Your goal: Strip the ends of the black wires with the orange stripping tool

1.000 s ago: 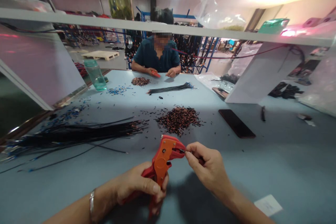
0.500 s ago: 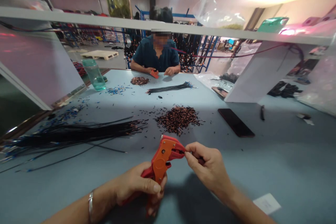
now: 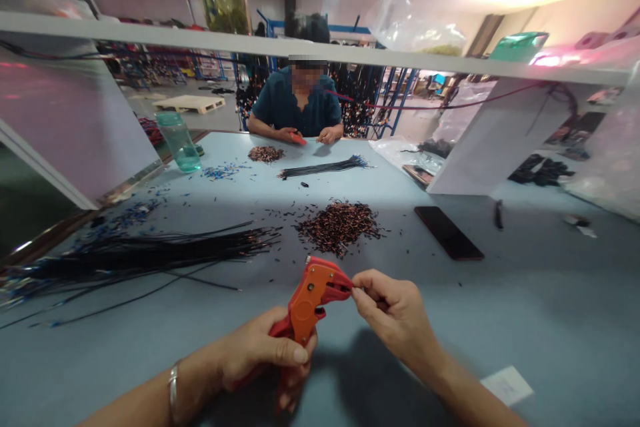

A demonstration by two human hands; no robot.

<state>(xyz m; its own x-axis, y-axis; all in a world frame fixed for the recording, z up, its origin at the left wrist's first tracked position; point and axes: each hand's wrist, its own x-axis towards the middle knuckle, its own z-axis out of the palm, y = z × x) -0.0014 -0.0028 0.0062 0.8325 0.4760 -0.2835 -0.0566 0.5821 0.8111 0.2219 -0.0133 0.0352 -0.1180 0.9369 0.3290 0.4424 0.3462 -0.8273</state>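
Note:
My left hand (image 3: 265, 353) is wrapped round the handles of an orange wire stripper (image 3: 310, 297), whose jaws point right. My right hand (image 3: 397, 317) pinches a thin dark wire piece (image 3: 373, 295) and holds its end at the stripper's jaws. Just beyond lie a heap of stripped copper-and-black bits (image 3: 340, 225) and, to the left, a long bundle of black wires (image 3: 145, 255) with bared copper ends.
A black phone (image 3: 449, 232) lies at the right, a white paper slip (image 3: 506, 385) at the near right. A green bottle (image 3: 179, 141) stands far left. Across the blue table (image 3: 550, 293) a person in a dark shirt (image 3: 300, 107) works with a similar tool, heap and wire bundle (image 3: 325, 167).
Hardly anything has moved. My hands and the stripper have shifted very slightly; the person opposite has moved their tool a little.

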